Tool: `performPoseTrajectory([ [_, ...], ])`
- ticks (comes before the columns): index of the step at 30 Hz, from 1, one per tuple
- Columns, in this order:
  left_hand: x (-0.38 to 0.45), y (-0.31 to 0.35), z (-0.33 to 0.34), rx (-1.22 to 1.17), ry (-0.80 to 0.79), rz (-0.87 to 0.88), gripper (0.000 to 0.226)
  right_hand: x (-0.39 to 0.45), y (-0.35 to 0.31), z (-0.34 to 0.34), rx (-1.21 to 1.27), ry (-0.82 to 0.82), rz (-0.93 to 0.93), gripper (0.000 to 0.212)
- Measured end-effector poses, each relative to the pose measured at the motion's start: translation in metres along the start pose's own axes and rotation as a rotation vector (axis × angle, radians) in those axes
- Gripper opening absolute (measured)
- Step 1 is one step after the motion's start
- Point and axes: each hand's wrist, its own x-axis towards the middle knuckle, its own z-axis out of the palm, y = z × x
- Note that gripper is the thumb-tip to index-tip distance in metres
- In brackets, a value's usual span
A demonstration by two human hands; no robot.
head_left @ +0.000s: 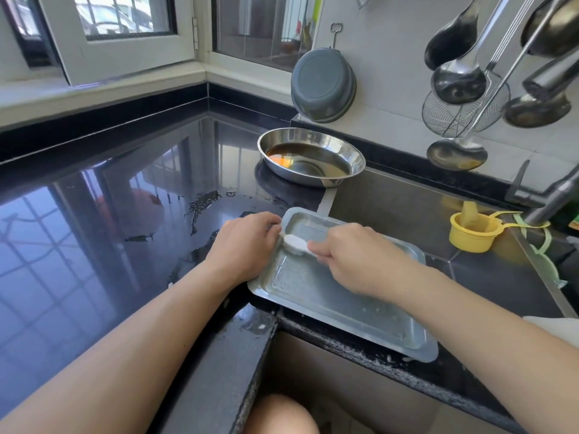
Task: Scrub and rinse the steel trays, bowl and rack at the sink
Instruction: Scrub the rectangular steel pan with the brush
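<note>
A rectangular steel tray (329, 305) lies across the front left corner of the sink, wet and soapy. My left hand (244, 242) grips its left rim, fingers curled over the edge. My right hand (351, 255) holds a small white brush (296, 244) by its handle, with the bristle head pressed on the tray's inner surface near the far left corner. A round steel bowl (313, 158) with brownish liquid and an orange scrap sits on the counter behind the tray.
The glossy black counter (109, 214) stretches left, with water puddles near the tray. A yellow cup (474, 233) stands by the tap (551, 195) at right. Ladles and a wire skimmer (463, 111) hang on the wall; a grey basin (322, 86) leans there.
</note>
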Motion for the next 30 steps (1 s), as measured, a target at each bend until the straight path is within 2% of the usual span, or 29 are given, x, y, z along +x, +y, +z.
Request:
performPoseTrajectory([
  [4, -0.001, 0.003, 0.001, 0.017, 0.024, -0.011, 0.032, -0.037, -0.023, -0.004, 0.03, -0.044, -0.193, 0.044],
  [6, -0.001, 0.003, 0.0, 0.022, 0.017, -0.016, 0.032, -0.042, -0.027, -0.006, 0.065, -0.066, -0.208, 0.046],
  [10, -0.002, 0.004, -0.002, 0.01, -0.013, -0.015, 0.031, -0.018, 0.01, -0.004, 0.033, -0.04, 0.035, 0.032],
  [12, -0.002, 0.004, -0.002, 0.014, -0.023, -0.015, 0.031, -0.003, 0.025, -0.003, 0.042, -0.011, 0.174, 0.032],
  [14, -0.002, 0.004, -0.003, 0.017, -0.023, -0.028, 0.031, 0.008, 0.026, -0.002, 0.019, 0.015, 0.195, 0.033],
  [17, -0.002, 0.003, -0.003, 0.009, -0.023, -0.04, 0.03, 0.005, 0.008, -0.003, -0.028, 0.039, 0.081, 0.032],
  [22, -0.002, 0.004, -0.004, -0.013, -0.004, -0.041, 0.031, -0.034, -0.015, -0.004, 0.015, -0.066, -0.181, 0.043],
  [26, -0.004, 0.006, -0.005, -0.006, 0.0, -0.04, 0.031, -0.039, -0.006, -0.009, 0.07, -0.091, -0.244, 0.041],
  [30, -0.001, 0.002, -0.003, -0.015, -0.008, -0.025, 0.031, -0.028, 0.0, -0.014, 0.036, -0.102, -0.204, 0.038],
])
